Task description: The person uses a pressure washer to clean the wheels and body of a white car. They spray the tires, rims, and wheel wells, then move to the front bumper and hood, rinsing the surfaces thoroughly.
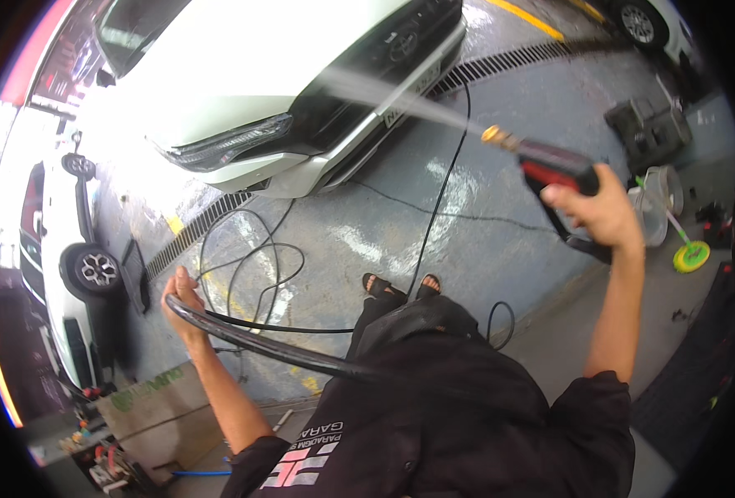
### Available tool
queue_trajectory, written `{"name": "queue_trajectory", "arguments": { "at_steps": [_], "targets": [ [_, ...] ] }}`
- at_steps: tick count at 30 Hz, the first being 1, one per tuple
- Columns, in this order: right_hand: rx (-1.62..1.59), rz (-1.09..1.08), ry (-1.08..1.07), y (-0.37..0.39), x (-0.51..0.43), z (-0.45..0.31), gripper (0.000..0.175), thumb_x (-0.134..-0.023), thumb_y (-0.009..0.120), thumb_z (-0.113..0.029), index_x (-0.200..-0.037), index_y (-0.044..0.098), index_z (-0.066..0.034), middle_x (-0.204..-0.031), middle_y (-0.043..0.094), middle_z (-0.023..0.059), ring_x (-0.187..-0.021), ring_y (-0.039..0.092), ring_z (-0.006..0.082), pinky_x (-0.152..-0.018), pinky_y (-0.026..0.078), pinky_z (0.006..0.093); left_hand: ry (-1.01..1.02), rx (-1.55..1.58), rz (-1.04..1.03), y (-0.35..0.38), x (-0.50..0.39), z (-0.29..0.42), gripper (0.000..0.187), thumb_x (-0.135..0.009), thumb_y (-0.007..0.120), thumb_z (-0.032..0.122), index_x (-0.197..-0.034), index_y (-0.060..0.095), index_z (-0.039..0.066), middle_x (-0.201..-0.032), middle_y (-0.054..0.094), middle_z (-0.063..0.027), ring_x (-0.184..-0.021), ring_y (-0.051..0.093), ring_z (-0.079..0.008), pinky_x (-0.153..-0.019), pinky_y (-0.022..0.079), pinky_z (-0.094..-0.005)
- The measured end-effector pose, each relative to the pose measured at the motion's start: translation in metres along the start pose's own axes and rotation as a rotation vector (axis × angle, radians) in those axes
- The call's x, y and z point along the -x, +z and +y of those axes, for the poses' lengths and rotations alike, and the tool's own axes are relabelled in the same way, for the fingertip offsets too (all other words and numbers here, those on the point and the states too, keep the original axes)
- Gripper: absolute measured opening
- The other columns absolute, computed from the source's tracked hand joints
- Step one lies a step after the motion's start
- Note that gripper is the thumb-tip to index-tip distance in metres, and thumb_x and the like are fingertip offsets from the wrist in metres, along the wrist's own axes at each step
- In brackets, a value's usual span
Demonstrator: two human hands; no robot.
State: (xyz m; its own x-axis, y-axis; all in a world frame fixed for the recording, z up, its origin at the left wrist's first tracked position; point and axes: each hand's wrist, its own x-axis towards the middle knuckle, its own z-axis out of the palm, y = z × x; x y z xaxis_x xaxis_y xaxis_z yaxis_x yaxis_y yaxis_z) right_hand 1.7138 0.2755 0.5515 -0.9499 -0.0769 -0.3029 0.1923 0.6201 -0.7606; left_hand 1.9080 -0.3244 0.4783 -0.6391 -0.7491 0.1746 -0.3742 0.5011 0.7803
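Note:
My right hand [610,208] grips a black and red pressure-washer spray gun [557,167] with a brass-coloured nozzle [495,135]. From the nozzle a white jet of water [404,99] reaches the front of a white car [261,56], around its black grille. A thick black hose [267,353] runs across my body, and my left hand [183,302] is closed around it, out to the left. The car's headlight [236,140] and bumper [292,171] face me. Where the hose joins the gun is not plain to see.
Loops of black hose [252,249] lie on the wet floor [367,218] by my feet. A drain grate [199,219] passes beneath the car. At right stand a black case [647,131], clear buckets [650,211] and a green-yellow brush [692,256]. Another white vehicle [62,311] stands left.

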Motion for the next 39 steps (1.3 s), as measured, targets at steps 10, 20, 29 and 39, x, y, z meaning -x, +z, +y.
{"name": "queue_trajectory", "arguments": {
  "at_steps": [10,20,29,39],
  "targets": [
    [-0.090,0.164,0.381,0.081,0.021,0.102,0.051,-0.078,0.087,-0.046,-0.098,0.076,-0.0007,-0.073,0.068,0.0078,-0.064,0.064,0.0197,-0.064,0.052,0.0383,-0.116,0.190,-0.183,0.009,-0.017,-0.039,0.050,-0.107,0.059,0.039,-0.066,0.047,0.014,-0.054,0.042,0.0038,-0.042,0.036,-0.0056,-0.039,0.023,-0.0268],
    [-0.436,0.226,0.117,0.088,0.082,0.099,0.045,-0.080,0.089,-0.041,-0.101,0.075,-0.0032,-0.071,0.064,-0.0002,-0.057,0.056,0.0101,-0.054,0.045,0.0304,-0.084,0.150,-0.398,0.066,-0.057,-0.019,0.041,-0.109,0.056,0.042,-0.079,0.046,0.015,-0.056,0.038,0.0048,-0.042,0.036,-0.0071,-0.037,0.028,-0.0278],
    [-0.461,0.198,0.134,-0.002,-0.004,0.162,0.051,-0.080,0.086,-0.049,-0.101,0.076,-0.0039,-0.071,0.065,0.0022,-0.058,0.059,0.0117,-0.056,0.048,0.0297,-0.083,-0.052,-0.334,0.152,-0.045,0.072,0.041,-0.109,0.047,0.033,-0.081,0.056,0.006,-0.054,0.039,0.0040,-0.038,0.037,-0.0087,-0.036,0.031,-0.0266],
    [-0.402,0.278,0.483,-0.075,-0.153,0.328,0.044,-0.083,0.085,-0.048,-0.093,0.074,-0.0062,-0.061,0.057,-0.0010,-0.047,0.051,0.0089,-0.045,0.042,0.0268,0.111,-0.126,-0.299,0.210,-0.007,0.205,0.053,-0.109,0.054,0.046,-0.068,0.051,0.012,-0.058,0.044,0.0037,-0.047,0.038,-0.0070,-0.045,0.027,-0.0264]
  ]
}}
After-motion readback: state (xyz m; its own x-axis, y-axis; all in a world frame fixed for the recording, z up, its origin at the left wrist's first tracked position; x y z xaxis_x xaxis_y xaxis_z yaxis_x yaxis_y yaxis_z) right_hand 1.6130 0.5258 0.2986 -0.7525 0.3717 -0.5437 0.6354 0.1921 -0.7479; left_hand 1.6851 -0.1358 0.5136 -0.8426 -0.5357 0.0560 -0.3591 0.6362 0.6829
